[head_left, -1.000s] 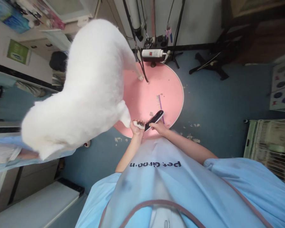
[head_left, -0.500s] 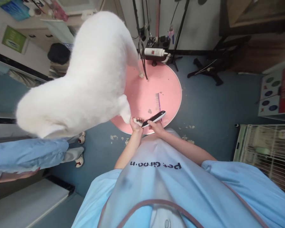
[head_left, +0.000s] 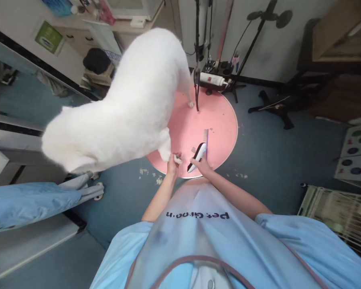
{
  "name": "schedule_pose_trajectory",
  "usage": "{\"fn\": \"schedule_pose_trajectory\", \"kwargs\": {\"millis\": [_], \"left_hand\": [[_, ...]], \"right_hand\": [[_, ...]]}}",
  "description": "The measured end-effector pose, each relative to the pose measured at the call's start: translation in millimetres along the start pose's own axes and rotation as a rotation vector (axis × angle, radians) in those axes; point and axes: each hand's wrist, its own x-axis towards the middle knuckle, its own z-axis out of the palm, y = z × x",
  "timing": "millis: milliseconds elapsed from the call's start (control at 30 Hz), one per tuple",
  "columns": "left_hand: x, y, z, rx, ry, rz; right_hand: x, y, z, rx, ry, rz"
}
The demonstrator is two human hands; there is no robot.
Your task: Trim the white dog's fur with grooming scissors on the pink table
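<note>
A large white dog (head_left: 138, 96) stands on a round pink table (head_left: 222, 116), its head toward the left. Near the table's front edge, my left hand (head_left: 172, 164) is closed around one of the dog's paws (head_left: 178, 159), pads facing up. My right hand (head_left: 201, 165) grips a black and white hair clipper (head_left: 197, 157), its head pointing down toward me, a little apart from the paw. Behind the clipper lies a comb with a purple spine (head_left: 207, 138), and small tufts of grey-white hair are scattered on the table.
A dark grooming loop (head_left: 197, 92) hangs beside the dog's hind leg. A white bottle (head_left: 212, 79) lies on a tool holder at the table's back. On the left stands another person in blue clothing (head_left: 33, 202). A wire cage (head_left: 339, 216) is at the right. Hair clumps (head_left: 159, 180) lie on the floor.
My right hand has drawn the clipper away from the paw and turned it steeper. The paw has been turned slightly in my left hand. The whole view has shifted, and the other person has moved.
</note>
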Motion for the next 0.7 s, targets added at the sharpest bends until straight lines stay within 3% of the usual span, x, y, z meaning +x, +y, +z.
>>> {"fn": "schedule_pose_trajectory", "kwargs": {"millis": [100, 200, 300, 367, 467, 533, 600, 700], "left_hand": [[-7.0, -8.4, -13.3, 0.214, 0.015, -0.052], [-20.7, -23.7, -16.5, 0.309, -0.183, -0.131], [-30.3, -40.3, -9.5, 0.293, -0.355, -0.093], [-31.6, -49.3, -5.4, 0.267, -0.304, -0.101], [-27.6, -56.7, -7.1, 0.22, -0.136, -0.151], [-23.0, -57.0, -14.2, 0.191, -0.033, -0.136], [-18.4, -54.3, -25.1, 0.168, 0.058, -0.118], [-13.9, -47.6, -46.7, 0.124, 0.173, -0.111]], "right_hand": [[4.4, 6.4, -18.0, -0.003, -0.019, 0.058], [2.5, 12.4, -22.0, -0.067, -0.127, 0.101], [-3.2, 13.0, -13.5, -0.281, -0.203, 0.086], [-4.2, 9.0, -8.9, -0.416, -0.313, 0.031], [7.0, 1.1, -13.8, -0.639, -0.489, -0.072], [22.9, -0.6, -25.2, -0.894, -0.408, -0.03], [41.8, 2.9, -39.6, -1.151, -0.204, 0.103], [66.1, 14.1, -56.5, -1.295, -0.059, 0.299]]}}
